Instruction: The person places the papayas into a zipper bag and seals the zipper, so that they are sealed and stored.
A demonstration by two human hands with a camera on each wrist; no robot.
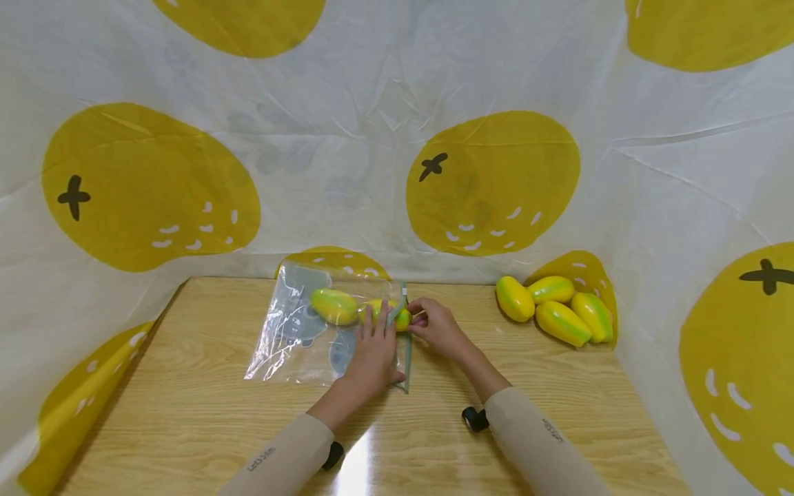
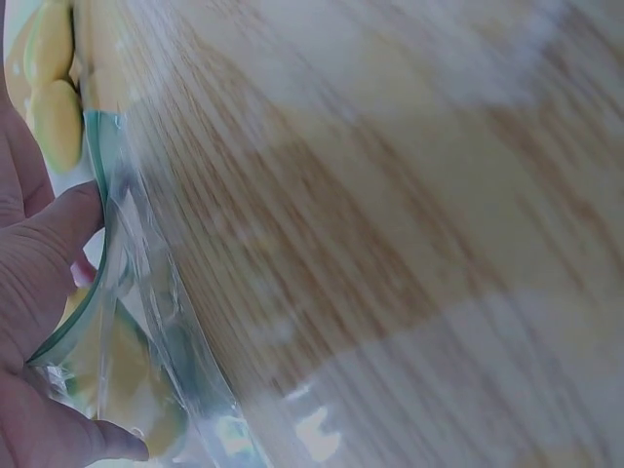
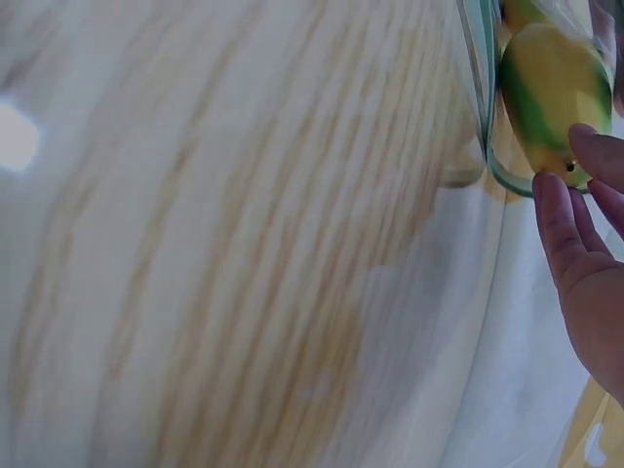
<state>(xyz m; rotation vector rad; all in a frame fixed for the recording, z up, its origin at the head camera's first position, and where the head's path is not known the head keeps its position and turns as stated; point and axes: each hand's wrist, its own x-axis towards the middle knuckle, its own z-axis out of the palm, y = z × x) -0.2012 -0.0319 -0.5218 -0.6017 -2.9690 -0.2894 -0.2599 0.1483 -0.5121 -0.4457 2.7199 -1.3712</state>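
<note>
A clear zip bag (image 1: 291, 358) with a green-edged mouth lies flat, its opening facing right. Inside it rests one yellow-green fruit (image 1: 333, 306), like a mango or papaya. A second such fruit (image 3: 556, 93) lies in the bag's mouth, its end sticking out. My right hand (image 1: 437, 328) holds that end between thumb and fingertips. My left hand (image 1: 372, 355) lies across the bag near the mouth, fingers straight over the second fruit and thumb spread away. In the left wrist view, the left thumb (image 2: 68, 219) touches the green edge (image 2: 97, 263).
Several more yellow-green fruits (image 1: 563, 322) lie grouped at the table's back right corner. White cloth (image 1: 335, 179) printed with large yellow fruits surrounds the wooden table (image 1: 186, 427) at the back and sides.
</note>
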